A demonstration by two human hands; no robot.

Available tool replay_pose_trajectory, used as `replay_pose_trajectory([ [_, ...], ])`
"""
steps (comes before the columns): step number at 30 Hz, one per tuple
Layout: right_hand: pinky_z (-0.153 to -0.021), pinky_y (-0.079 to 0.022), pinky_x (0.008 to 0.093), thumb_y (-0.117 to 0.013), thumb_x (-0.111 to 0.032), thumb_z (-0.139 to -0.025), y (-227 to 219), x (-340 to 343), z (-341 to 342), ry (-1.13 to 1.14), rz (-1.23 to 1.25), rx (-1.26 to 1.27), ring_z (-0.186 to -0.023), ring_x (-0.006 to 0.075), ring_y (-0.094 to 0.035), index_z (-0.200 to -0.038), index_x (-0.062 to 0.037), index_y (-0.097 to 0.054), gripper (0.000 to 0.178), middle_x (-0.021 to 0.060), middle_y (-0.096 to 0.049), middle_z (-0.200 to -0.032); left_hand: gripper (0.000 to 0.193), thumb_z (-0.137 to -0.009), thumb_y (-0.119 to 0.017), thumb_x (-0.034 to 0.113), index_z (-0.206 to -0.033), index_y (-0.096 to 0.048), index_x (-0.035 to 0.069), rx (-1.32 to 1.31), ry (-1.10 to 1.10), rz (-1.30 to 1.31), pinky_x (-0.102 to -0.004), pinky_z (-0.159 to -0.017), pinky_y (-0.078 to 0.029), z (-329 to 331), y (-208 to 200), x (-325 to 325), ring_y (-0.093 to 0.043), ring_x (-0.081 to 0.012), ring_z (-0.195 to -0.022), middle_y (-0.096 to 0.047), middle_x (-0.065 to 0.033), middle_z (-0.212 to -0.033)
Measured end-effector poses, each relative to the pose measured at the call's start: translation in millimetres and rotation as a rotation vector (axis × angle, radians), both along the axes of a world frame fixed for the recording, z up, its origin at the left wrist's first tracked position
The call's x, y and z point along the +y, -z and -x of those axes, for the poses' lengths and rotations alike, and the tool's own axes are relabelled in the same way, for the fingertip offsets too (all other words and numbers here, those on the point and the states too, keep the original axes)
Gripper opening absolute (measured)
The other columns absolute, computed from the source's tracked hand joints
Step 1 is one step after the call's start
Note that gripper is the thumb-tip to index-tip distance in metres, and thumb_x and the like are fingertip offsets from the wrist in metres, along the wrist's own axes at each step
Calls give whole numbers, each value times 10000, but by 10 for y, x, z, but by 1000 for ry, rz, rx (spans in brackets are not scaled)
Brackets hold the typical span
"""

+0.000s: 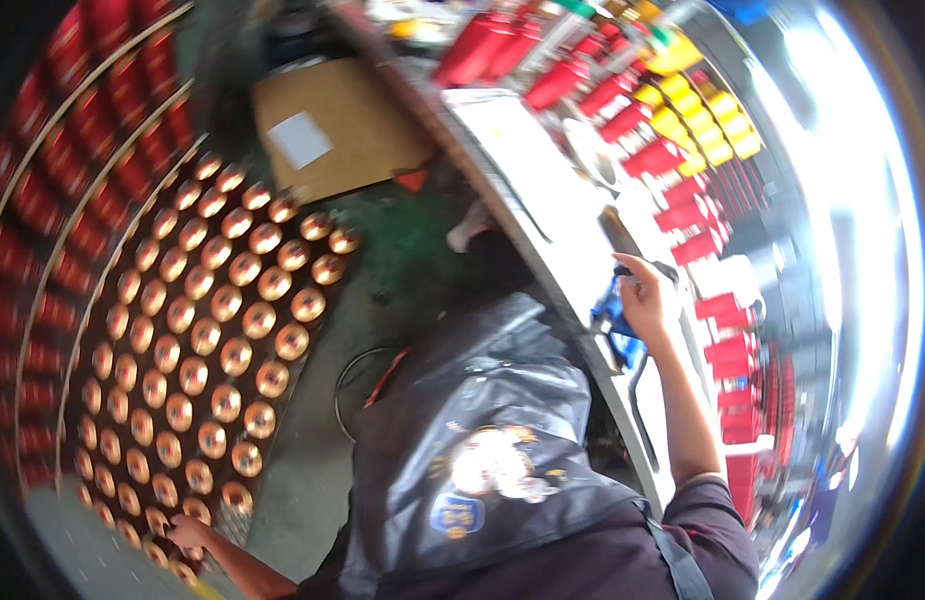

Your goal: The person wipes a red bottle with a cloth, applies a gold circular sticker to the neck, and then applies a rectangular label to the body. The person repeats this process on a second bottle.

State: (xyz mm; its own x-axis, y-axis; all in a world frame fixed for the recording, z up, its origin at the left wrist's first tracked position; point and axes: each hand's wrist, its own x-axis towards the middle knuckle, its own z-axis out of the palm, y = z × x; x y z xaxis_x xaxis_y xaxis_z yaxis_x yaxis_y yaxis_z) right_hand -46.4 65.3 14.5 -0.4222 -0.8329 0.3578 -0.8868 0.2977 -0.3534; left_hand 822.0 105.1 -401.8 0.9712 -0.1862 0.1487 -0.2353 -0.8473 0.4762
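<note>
My left hand (pixel 186 534) reaches down at the lower left and touches the nearest copper-wound coils (pixel 223 330), which stand in many rows on a flat tray. Its fingers are curled, and the grip is too blurred to judge. My right hand (pixel 644 296) is stretched out to the edge of the white workbench (pixel 543 190) and closes over a blue object (pixel 613 322) hanging at that edge. A dark shiny apron (pixel 483 420) with a bright patch covers my front between the two arms.
Curved racks of red parts (pixel 43 200) ring the coil tray on the left. A brown cardboard box (pixel 333 125) lies beyond the coils. Rows of red and yellow blocks (pixel 683 130) fill the bench. Green floor (pixel 403 250) shows between tray and bench.
</note>
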Motion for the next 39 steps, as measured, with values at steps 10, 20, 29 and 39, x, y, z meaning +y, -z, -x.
replay_pose_trajectory([
  [10,-804,-504,298,-679,-96,-846,-89,1921,612,692,49,-104,-898,188,-656,-1159,-75,-692,314,101,-698,-1032,321,-1018,-550,25,-1311,-505,-97,927,1734,770,-349,-1071,-452,5534,-2750,-2526,-582,-261,-1267,-527,-231,-1460],
  [20,-658,-483,374,-865,-188,-717,72,2422,27,565,-231,-350,-715,259,-570,-1029,-87,-664,385,80,-586,-879,362,-904,-665,9,-1259,-619,-41,963,2674,398,-363,-1071,-441,7793,-4074,-1235,-606,-251,-1233,-607,-166,-1382],
  [29,-591,-481,321,-870,-118,-707,59,2527,216,464,-131,-560,-701,206,-606,-1011,-76,-723,339,51,-640,-843,391,-893,-687,-2,-1272,-608,-57,1051,2789,145,-357,-1011,-497,8291,-4136,-772,-664,-243,-1132,-631,-187,-1325],
  [39,-606,-469,317,-848,-113,-742,47,2578,348,400,-143,-683,-707,214,-605,-993,-58,-750,275,76,-637,-790,362,-890,-633,-68,-1250,-617,-39,1059,2903,-282,-330,-948,-523,8374,-4249,-436,-709,-191,-1020,-717,-150,-1158],
])
